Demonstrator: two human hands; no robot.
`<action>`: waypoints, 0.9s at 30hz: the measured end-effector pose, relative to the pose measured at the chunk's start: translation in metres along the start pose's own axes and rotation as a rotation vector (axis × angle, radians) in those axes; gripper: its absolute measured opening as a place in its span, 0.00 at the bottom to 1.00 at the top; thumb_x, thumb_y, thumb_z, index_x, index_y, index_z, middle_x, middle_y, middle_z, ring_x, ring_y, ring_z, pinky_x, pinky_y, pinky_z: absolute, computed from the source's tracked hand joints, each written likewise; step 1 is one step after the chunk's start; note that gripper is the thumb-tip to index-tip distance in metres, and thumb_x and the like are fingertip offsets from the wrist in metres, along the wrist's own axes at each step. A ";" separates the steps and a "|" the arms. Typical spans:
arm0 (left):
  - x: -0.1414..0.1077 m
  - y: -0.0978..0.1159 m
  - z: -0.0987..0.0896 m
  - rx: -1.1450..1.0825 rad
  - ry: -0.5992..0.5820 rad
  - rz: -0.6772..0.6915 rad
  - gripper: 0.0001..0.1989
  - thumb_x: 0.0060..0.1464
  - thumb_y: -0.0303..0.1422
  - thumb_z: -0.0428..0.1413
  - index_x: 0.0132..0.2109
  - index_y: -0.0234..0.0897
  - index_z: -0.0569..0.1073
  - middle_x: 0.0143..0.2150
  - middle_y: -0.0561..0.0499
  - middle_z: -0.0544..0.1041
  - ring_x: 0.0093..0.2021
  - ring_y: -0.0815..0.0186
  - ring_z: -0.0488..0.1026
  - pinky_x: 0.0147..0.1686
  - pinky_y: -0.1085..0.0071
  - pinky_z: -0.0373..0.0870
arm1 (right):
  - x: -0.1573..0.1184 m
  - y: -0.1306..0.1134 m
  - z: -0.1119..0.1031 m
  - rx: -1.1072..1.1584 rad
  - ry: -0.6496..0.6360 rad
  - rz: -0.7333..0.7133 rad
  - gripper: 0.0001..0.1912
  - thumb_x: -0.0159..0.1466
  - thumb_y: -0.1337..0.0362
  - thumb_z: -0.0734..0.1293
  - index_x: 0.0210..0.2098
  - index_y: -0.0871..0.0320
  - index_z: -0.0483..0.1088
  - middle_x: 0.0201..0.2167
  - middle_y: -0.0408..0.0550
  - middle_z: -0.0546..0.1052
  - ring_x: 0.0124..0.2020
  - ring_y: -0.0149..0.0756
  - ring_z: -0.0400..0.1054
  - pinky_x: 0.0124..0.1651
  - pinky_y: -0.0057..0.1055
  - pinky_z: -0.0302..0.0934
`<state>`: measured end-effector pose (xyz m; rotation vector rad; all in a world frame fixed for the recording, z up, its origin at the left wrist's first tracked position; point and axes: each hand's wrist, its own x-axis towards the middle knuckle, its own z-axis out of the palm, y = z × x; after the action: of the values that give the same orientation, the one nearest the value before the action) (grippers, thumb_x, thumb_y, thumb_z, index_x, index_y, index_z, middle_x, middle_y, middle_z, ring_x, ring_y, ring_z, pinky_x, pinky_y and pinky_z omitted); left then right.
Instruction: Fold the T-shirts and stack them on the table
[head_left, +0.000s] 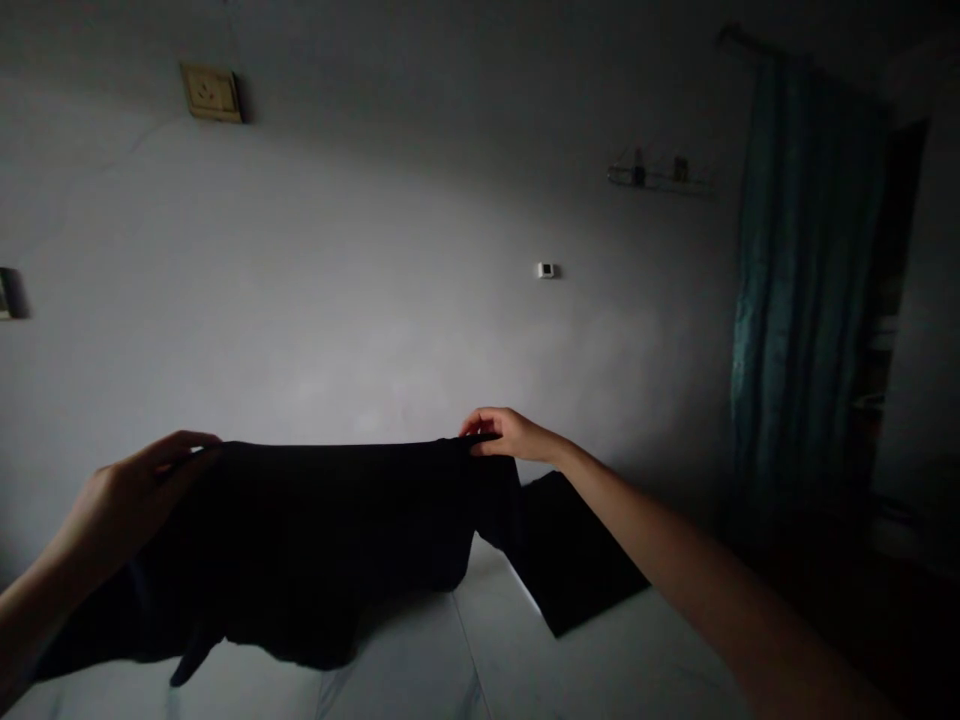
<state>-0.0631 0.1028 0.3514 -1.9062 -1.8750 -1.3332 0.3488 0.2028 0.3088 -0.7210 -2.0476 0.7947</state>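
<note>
My left hand (142,490) and my right hand (510,435) hold a black cloth garment (307,540) up by its top edge, stretched between them. The fingers of each hand pinch the hem. The cloth hangs in folds below the hands, and its exact kind is hidden by the dark. A black flap of fabric (577,550) falls to the right under my right hand, and I cannot tell if it is part of the same garment.
Below the cloth lies a pale marbled surface (405,670) with thin seams. Ahead stands a grey wall (360,300) bearing a switch plate (211,92), a small white wall device (546,270) and a wire shelf (660,176). A teal curtain (802,270) hangs at the right.
</note>
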 end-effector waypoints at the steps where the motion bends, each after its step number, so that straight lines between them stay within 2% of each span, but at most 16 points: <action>1: 0.002 -0.001 -0.004 -0.001 0.012 0.009 0.23 0.40 0.54 0.49 0.35 0.42 0.72 0.29 0.54 0.79 0.27 0.64 0.72 0.28 0.74 0.66 | 0.002 -0.004 -0.001 -0.011 0.039 -0.016 0.15 0.52 0.62 0.75 0.38 0.59 0.74 0.36 0.45 0.78 0.39 0.33 0.72 0.47 0.35 0.65; 4: 0.009 -0.011 -0.014 -0.018 0.040 0.044 0.26 0.42 0.58 0.51 0.37 0.41 0.73 0.31 0.56 0.79 0.30 0.65 0.73 0.30 0.75 0.66 | 0.007 -0.017 -0.006 -0.052 0.143 -0.064 0.10 0.54 0.61 0.74 0.34 0.58 0.75 0.34 0.45 0.79 0.38 0.34 0.73 0.49 0.37 0.65; 7: 0.011 -0.016 -0.025 -0.002 0.041 0.035 0.25 0.48 0.55 0.50 0.43 0.41 0.73 0.31 0.60 0.78 0.31 0.70 0.72 0.32 0.78 0.64 | 0.010 -0.030 -0.012 -0.095 0.246 -0.121 0.09 0.56 0.60 0.73 0.33 0.58 0.76 0.33 0.45 0.79 0.37 0.35 0.73 0.46 0.36 0.66; 9: 0.007 -0.007 -0.031 0.038 0.073 0.035 0.23 0.51 0.52 0.49 0.44 0.41 0.73 0.30 0.62 0.77 0.29 0.72 0.70 0.29 0.80 0.62 | 0.012 -0.034 -0.014 -0.137 0.380 -0.166 0.08 0.57 0.60 0.72 0.34 0.57 0.76 0.34 0.46 0.80 0.36 0.35 0.73 0.45 0.35 0.66; 12: 0.003 0.017 -0.033 0.094 0.076 0.048 0.20 0.50 0.48 0.49 0.43 0.40 0.73 0.29 0.60 0.76 0.28 0.71 0.70 0.26 0.80 0.61 | 0.021 -0.034 -0.014 -0.221 0.566 -0.204 0.06 0.59 0.61 0.70 0.35 0.57 0.76 0.34 0.46 0.80 0.35 0.36 0.72 0.43 0.34 0.65; 15: 0.006 0.035 -0.028 0.171 0.040 0.135 0.19 0.53 0.44 0.48 0.44 0.38 0.74 0.33 0.57 0.77 0.32 0.68 0.72 0.31 0.79 0.63 | 0.034 -0.030 -0.010 -0.341 0.686 -0.224 0.05 0.61 0.63 0.69 0.34 0.57 0.76 0.35 0.48 0.79 0.37 0.37 0.72 0.43 0.33 0.64; 17: 0.012 0.041 -0.024 0.267 0.058 0.224 0.20 0.58 0.43 0.45 0.47 0.36 0.73 0.38 0.56 0.77 0.38 0.66 0.74 0.36 0.78 0.64 | 0.042 -0.030 -0.008 -0.427 0.695 -0.219 0.04 0.60 0.64 0.69 0.33 0.57 0.76 0.35 0.48 0.79 0.38 0.37 0.71 0.43 0.32 0.63; 20: 0.020 0.046 -0.021 0.402 0.086 0.257 0.26 0.65 0.44 0.36 0.51 0.33 0.72 0.44 0.53 0.76 0.44 0.63 0.74 0.41 0.75 0.64 | 0.049 -0.038 -0.006 -0.508 0.672 -0.206 0.03 0.61 0.65 0.69 0.34 0.56 0.76 0.34 0.46 0.79 0.36 0.36 0.71 0.41 0.31 0.61; 23: 0.028 0.052 -0.024 0.480 0.098 0.265 0.30 0.67 0.45 0.30 0.54 0.32 0.70 0.47 0.51 0.76 0.45 0.63 0.74 0.39 0.75 0.63 | 0.050 -0.052 -0.007 -0.557 0.737 -0.189 0.05 0.63 0.63 0.68 0.37 0.54 0.76 0.31 0.44 0.78 0.33 0.35 0.70 0.37 0.29 0.59; 27: 0.035 0.056 -0.028 0.516 0.153 0.199 0.31 0.67 0.47 0.31 0.55 0.34 0.70 0.43 0.52 0.78 0.41 0.63 0.75 0.34 0.76 0.60 | 0.044 -0.064 -0.008 -0.599 0.801 -0.150 0.07 0.64 0.60 0.67 0.38 0.53 0.77 0.28 0.42 0.77 0.31 0.35 0.70 0.34 0.29 0.56</action>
<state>-0.0340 0.0981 0.4165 -1.6200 -1.6900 -0.8068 0.3195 0.1958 0.3810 -0.9903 -1.5396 -0.2213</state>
